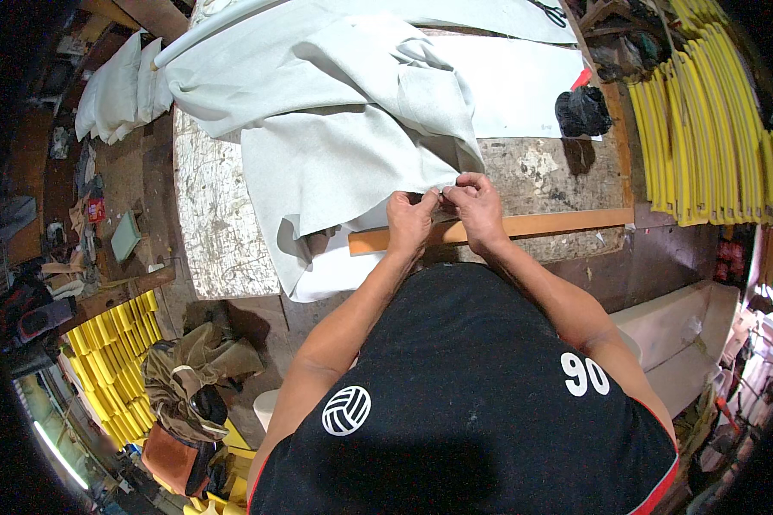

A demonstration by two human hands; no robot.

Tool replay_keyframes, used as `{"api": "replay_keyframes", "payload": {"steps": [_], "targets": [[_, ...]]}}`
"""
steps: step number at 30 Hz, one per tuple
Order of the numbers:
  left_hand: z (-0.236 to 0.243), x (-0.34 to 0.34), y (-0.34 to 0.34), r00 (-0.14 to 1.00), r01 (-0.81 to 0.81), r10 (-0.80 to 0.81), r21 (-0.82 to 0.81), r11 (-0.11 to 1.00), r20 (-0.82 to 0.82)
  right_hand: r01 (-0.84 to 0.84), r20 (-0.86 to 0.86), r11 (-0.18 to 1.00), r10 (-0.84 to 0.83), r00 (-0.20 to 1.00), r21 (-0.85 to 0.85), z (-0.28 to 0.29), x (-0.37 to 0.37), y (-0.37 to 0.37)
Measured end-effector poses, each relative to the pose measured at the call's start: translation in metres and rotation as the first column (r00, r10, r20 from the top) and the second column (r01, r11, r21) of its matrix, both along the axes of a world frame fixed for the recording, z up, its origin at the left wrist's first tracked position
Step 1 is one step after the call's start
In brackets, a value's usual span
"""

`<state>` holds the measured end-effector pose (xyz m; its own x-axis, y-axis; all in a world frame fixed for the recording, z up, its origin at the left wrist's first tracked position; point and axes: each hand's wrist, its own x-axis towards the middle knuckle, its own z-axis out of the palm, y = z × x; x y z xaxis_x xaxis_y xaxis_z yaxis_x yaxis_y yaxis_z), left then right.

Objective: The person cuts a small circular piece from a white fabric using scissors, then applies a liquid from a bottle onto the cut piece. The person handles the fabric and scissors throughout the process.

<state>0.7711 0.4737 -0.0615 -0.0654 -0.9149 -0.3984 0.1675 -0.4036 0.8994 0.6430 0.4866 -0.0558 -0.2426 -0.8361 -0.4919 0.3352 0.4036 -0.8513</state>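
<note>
A large light grey fabric (pixel 318 159) lies in loose folds across the worktable, its near edge drawn up toward me. My left hand (pixel 410 221) pinches this edge between thumb and fingers. Close beside it on the right, my right hand (pixel 479 213) is closed on the same edge, fingertips almost touching those of the left. Whether anything small sits between the fingertips I cannot make out. Under my wrists runs a flat orange-brown wooden strip (pixel 550 223), lying along the near side of the table.
The worn worktable (pixel 219 215) also bears a white sheet (pixel 515 86), a black bundle (pixel 582 113) and, at the far right, dark scissor-like handles (pixel 554 12). A pale tube (pixel 219 33) lies at the far left. Yellow strips (pixel 696 129) are stacked to the right, white cushions (pixel 116 90) left.
</note>
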Motion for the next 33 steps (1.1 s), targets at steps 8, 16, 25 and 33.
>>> {"api": "replay_keyframes", "payload": {"steps": [8, 16, 25, 33], "targets": [[-0.005, -0.004, -0.001, 0.951, -0.127, 0.143, 0.074, 0.989, -0.275, -0.311, -0.47, 0.95, 0.263, 0.843, -0.027, -0.005, -0.006, 0.002], [-0.008, 0.002, -0.002, 0.944, -0.159, 0.193, 0.14, 0.977, -0.269, -0.457, -0.743, 0.889, 0.288, 0.605, -0.027, 0.017, -0.005, 0.0], [-0.007, 0.007, -0.002, 0.942, -0.068, 0.137, 0.223, 0.972, -0.307, -0.528, -0.823, 0.848, 0.266, 0.502, -0.048, 0.014, -0.008, 0.0], [-0.025, 0.013, 0.0, 0.972, -0.066, 0.102, 0.171, 0.983, -0.213, -0.489, -0.721, 0.871, 0.314, 0.618, -0.04, 0.012, -0.005, 0.0]]}}
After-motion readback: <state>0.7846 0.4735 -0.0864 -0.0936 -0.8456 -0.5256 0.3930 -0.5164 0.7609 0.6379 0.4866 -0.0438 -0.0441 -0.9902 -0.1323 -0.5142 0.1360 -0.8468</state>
